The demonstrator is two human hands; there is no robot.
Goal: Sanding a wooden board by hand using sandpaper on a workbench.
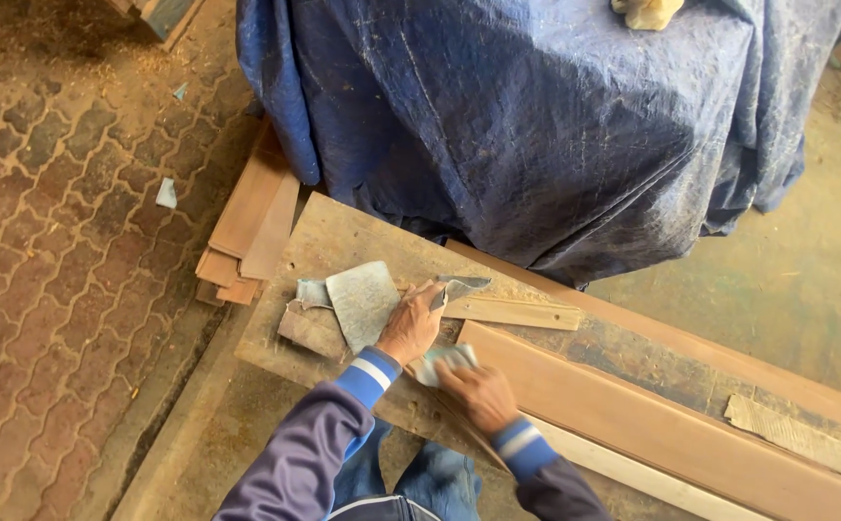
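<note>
A left hand [411, 323] presses flat, fingers spread, on worn grey sandpaper sheets [363, 301] at the near left corner of a rough plank counter [343, 236]. The right hand [478, 394] curls around what looks like a folded pale scrap [445, 360], at the end of a smooth reddish board [652, 425].
</note>
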